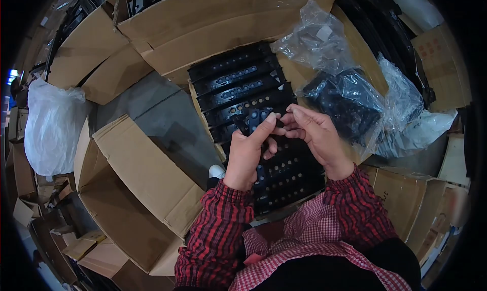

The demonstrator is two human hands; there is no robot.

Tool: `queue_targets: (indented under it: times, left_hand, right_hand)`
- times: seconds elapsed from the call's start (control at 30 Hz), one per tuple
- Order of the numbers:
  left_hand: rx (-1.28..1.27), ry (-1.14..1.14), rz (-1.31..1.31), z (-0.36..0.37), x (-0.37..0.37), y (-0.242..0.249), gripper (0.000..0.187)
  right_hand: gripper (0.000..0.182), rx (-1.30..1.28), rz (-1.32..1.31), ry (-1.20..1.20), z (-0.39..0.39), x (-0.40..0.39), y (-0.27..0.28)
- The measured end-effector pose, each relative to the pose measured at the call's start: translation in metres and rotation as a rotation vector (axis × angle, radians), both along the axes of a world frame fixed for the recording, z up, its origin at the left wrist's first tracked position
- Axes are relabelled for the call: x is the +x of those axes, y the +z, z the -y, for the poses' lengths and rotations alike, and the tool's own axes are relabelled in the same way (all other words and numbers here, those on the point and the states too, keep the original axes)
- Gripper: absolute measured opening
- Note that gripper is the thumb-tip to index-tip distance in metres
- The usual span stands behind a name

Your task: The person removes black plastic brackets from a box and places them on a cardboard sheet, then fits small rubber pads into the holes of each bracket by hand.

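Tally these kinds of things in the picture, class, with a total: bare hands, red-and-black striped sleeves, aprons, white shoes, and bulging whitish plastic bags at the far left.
Bare hands, left hand and right hand: 2
Red-and-black striped sleeves, left sleeve and right sleeve: 2
Pink-and-white checked cloth apron: 1
White shoe: 1
Bulging whitish plastic bag: 1
Total: 7

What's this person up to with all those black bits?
The left hand holds a small black part, and the fingers of the right hand meet it at one end. Below lie black strips dotted with round holes. Clear plastic bags sit to the right, with open cardboard boxes around.
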State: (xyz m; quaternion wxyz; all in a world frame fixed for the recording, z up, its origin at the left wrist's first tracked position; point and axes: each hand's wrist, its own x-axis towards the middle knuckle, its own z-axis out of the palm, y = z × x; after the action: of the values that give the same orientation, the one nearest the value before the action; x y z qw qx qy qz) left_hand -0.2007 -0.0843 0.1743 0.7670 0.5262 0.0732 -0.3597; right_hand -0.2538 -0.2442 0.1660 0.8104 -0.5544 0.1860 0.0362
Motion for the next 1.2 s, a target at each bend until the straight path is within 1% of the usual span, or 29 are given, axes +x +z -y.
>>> queue_targets:
  times: [0.03, 0.13, 0.2, 0.27, 0.33, 0.37, 0.43, 0.47, 0.5, 0.57, 0.6, 0.67, 0.7, 0.77, 0.8, 0.87, 0.9, 0.93, 1.0, 1.03, 1.07, 1.13, 1.17, 1.2]
  left_hand:
    - [-0.013, 0.000, -0.008, -0.001, 0.002, 0.000, 0.030]
    - [-0.035, -0.004, -0.029, -0.003, 0.006, 0.003, 0.032]
    - [-0.044, -0.005, -0.042, -0.004, 0.008, 0.006, 0.033]
    - [-0.061, 0.010, -0.151, -0.006, 0.011, 0.008, 0.034]
    - [-0.077, -0.002, -0.168, -0.009, 0.015, 0.004, 0.034]
    - [-0.094, -0.018, -0.186, -0.010, 0.016, 0.003, 0.033]
    - [-0.045, -0.050, -0.159, -0.018, 0.023, 0.006, 0.030]
    - [0.005, -0.081, -0.133, -0.023, 0.027, 0.008, 0.028]
    - [0.038, -0.050, -0.097, -0.029, 0.031, 0.011, 0.019]
    - [0.169, -0.030, 0.017, -0.044, 0.040, 0.017, 0.014]
    - [0.240, -0.032, 0.087, -0.052, 0.045, 0.016, 0.012]
    - [0.246, -0.057, 0.091, -0.064, 0.052, 0.011, 0.013]
    - [0.253, -0.085, 0.092, -0.067, 0.054, 0.010, 0.013]
    - [0.209, -0.111, 0.079, -0.069, 0.056, 0.011, 0.014]
    - [0.161, -0.140, 0.067, -0.068, 0.057, 0.012, 0.014]
    - [0.154, -0.182, 0.074, -0.067, 0.056, 0.013, 0.014]
    - [0.150, -0.221, 0.074, -0.067, 0.055, 0.013, 0.015]
    - [0.152, -0.224, 0.073, -0.067, 0.054, 0.014, 0.015]
    - [0.162, -0.275, 0.042, -0.067, 0.053, 0.016, 0.015]
    - [0.163, -0.277, 0.042, -0.068, 0.053, 0.015, 0.015]
    - [0.184, -0.278, 0.060, -0.070, 0.055, 0.013, 0.014]
    - [0.205, -0.275, 0.079, -0.072, 0.057, 0.007, 0.013]
    - [0.288, -0.237, 0.092, -0.072, 0.058, 0.004, 0.013]
    - [0.371, -0.197, 0.104, -0.073, 0.060, -0.001, 0.013]
  right_hand:
    - [0.032, 0.047, -0.008, -0.009, 0.000, 0.000, -0.002]
    - [0.034, 0.055, -0.042, 0.003, -0.001, 0.003, -0.011]
    - [0.033, 0.067, -0.039, 0.016, -0.004, 0.006, -0.008]
    - [0.033, 0.081, -0.034, 0.030, -0.006, 0.011, -0.007]
    - [0.034, 0.038, -0.015, 0.109, -0.007, 0.015, -0.011]
    - [0.034, 0.039, -0.015, 0.110, -0.005, 0.017, -0.014]
    - [0.037, -0.131, -0.010, 0.461, 0.002, 0.023, -0.023]
    - [0.041, -0.194, -0.004, 0.531, 0.004, 0.025, -0.029]
    - [0.041, -0.193, -0.002, 0.530, 0.004, 0.027, -0.034]
    - [0.039, -0.087, 0.053, 0.431, 0.002, 0.029, -0.041]
    - [0.039, -0.086, 0.055, 0.434, 0.003, 0.030, -0.043]
    - [0.038, 0.068, -0.104, 0.318, 0.005, 0.032, -0.045]
    - [0.038, 0.068, -0.105, 0.322, 0.002, 0.034, -0.047]
    - [0.042, 0.440, -0.038, 0.351, -0.008, 0.040, -0.056]
    - [0.042, 0.440, -0.037, 0.349, -0.013, 0.041, -0.060]
    - [0.047, 0.490, -0.153, 0.258, -0.022, 0.041, -0.068]
    - [0.046, 0.547, -0.177, 0.242, -0.027, 0.039, -0.068]
    - [0.046, 0.549, -0.177, 0.240, -0.031, 0.038, -0.072]
    - [0.045, 0.758, -0.132, 0.358, -0.037, 0.035, -0.079]
    - [0.042, 0.816, -0.171, 0.333, -0.037, 0.033, -0.077]
    - [0.042, 0.815, -0.169, 0.333, -0.034, 0.033, -0.078]
    - [0.035, 0.469, -0.205, 0.299, -0.027, 0.035, -0.081]
    - [0.029, 0.401, -0.201, 0.227, -0.023, 0.038, -0.079]
    - [0.029, 0.248, -0.205, 0.193, -0.019, 0.039, -0.076]
